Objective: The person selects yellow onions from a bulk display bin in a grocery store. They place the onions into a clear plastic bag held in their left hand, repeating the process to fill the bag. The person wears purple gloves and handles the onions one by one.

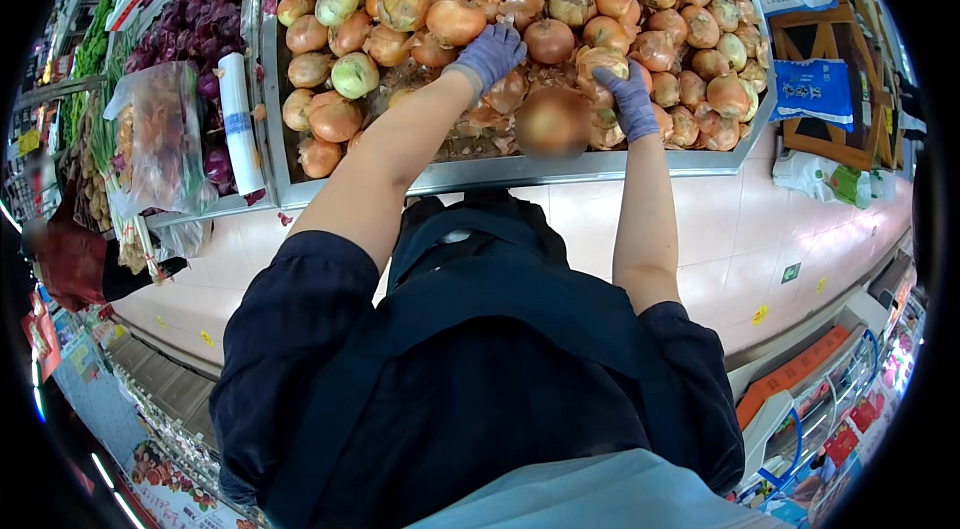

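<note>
Yellow onions [457, 22] fill much of a metal-rimmed display bin [495, 175] in front of me. Both my hands wear thin purple-grey gloves. My right hand [634, 100] has its thumb and fingers around a yellow onion [602, 62] at the right of the bin's front part. Among the onions and papery skins, my left hand [491, 58] reaches in with bent fingers, close to a brownish onion [550, 41]; whether it grips anything is hidden. Loose onion skins [480, 125] cover the bin floor between my forearms. A blurred round onion [553, 124] lies near the front rim.
On the left are red onions [214, 4], a white roll of plastic bags [238, 124] and a filled clear bag [157, 146]. A person in dark red [75, 255] is at the far left. Packaged bags, one blue [810, 90], lie about a wooden stand [825, 143] on the right.
</note>
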`<state>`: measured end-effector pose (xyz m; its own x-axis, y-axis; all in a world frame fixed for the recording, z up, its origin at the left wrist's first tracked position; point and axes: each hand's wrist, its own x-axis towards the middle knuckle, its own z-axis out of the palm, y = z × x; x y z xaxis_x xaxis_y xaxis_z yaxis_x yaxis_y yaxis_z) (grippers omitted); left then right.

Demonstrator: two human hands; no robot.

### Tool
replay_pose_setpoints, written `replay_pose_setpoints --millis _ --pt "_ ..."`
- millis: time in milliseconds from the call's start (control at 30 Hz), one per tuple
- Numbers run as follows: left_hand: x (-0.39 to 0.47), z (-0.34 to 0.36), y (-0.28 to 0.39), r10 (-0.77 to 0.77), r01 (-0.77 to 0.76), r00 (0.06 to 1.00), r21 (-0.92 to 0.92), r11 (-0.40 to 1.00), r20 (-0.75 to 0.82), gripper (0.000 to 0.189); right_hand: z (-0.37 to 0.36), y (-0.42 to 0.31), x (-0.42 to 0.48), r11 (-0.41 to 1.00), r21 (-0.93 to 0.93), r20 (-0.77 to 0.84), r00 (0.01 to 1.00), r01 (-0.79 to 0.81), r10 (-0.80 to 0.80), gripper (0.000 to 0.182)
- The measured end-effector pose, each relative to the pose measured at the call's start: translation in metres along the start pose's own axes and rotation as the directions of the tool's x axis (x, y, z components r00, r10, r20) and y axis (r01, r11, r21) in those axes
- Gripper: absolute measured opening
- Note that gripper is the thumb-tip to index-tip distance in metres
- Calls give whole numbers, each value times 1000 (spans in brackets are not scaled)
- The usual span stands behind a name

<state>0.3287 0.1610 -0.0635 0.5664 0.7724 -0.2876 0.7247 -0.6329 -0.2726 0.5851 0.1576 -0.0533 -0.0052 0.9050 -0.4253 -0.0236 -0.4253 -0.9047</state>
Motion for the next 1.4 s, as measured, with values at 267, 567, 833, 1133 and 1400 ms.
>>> replay_pose_setpoints --millis 267,567,833,1133,1400 --pt "-83 -37 -12 -293 64 907 -591 804 -301 72 -6 24 10 883 346 197 945 -318 263 52" --pt "-209 16 -69 -893 508 423 -776 375 -155 84 41 26 26 975 -69 100 970 -213 219 44" --pt "-228 40 -87 -915 741 395 -561 369 -80 77 90 50 31 557 -817 112 989 147 -96 51" --pt "-107 -27 31 -393 80 900 -813 577 -190 63 93 52 23 311 -942 131 991 126 -5 64" --pt "-31 -19 19 -245 284 959 -506 814 144 73 112 21 -8 192 -968 186 973 159 133 86"
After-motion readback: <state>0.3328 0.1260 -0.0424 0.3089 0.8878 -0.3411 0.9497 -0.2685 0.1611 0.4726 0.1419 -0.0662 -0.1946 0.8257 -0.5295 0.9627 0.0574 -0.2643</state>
